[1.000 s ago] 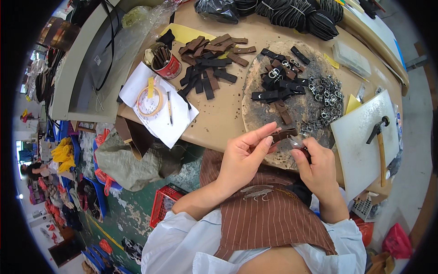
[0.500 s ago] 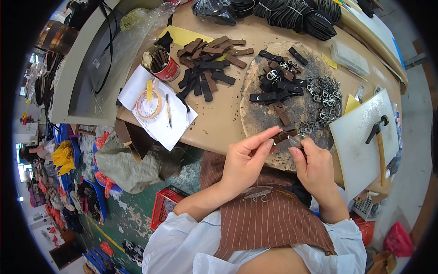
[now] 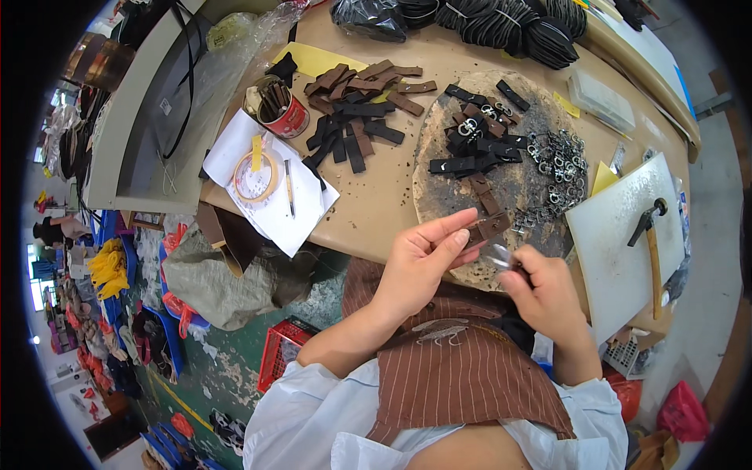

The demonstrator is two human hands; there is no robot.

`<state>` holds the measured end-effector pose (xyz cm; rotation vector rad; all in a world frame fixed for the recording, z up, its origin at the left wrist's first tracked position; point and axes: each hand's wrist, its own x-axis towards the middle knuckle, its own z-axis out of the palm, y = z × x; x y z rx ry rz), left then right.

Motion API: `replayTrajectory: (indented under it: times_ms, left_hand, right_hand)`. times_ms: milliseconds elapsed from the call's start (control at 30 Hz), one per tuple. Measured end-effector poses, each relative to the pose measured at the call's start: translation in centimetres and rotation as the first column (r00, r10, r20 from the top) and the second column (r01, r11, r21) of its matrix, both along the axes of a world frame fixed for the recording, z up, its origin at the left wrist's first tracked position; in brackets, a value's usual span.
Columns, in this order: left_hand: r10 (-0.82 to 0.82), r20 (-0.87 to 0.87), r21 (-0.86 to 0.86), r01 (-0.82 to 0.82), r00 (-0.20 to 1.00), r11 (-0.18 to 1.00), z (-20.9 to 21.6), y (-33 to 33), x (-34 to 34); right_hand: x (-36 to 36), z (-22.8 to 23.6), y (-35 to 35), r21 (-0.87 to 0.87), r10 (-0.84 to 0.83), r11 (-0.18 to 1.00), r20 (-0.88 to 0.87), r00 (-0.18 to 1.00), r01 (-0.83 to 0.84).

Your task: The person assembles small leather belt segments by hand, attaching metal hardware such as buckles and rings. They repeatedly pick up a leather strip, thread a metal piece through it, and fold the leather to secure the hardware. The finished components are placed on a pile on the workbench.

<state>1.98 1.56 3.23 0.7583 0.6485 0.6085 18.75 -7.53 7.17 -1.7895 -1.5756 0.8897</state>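
Observation:
My left hand (image 3: 427,262) pinches a short brown leather strap piece (image 3: 492,225) between thumb and fingers, over the near edge of the round block. In my right hand (image 3: 547,291), fingers curled, is a small shiny tool with a pale metallic tip (image 3: 499,254); its exact kind is blurred. The tip points toward the strap piece and appears apart from it. On the worn round block (image 3: 431,192) lie black and brown strap pieces (image 3: 470,164), some with metal fittings, beside a pile of small metal swivel clasps (image 3: 560,168).
A hammer (image 3: 652,243) rests on a white board (image 3: 607,235) at right. More strap pieces (image 3: 352,110) lie left of the block, near a red can (image 3: 290,121) and a tape roll (image 3: 254,182) on paper. Black cord bundles (image 3: 486,27) line the far edge.
My right hand has drawn the tool slightly down, away from the strap piece. My left hand has turned the strap piece, so more of its flat face shows.

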Motion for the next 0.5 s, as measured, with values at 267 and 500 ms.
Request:
replayTrajectory:
  times_ms: [267, 500]
  left_hand:
    - [-0.003, -0.042, 0.089, 0.006, 0.999, 0.996, 0.5, -0.4, 0.2]
    - [-0.038, -0.010, 0.270, 0.040, 0.999, 0.962, -0.6, -0.7, 0.3]
  right_hand:
    - [-1.0, -1.5, 0.7, 0.165, -0.003, 0.986, 0.221, 0.975, -0.034]
    - [-0.7, -2.1, 0.6, -0.024, 0.049, 0.998, -0.186, 0.981, -0.054]
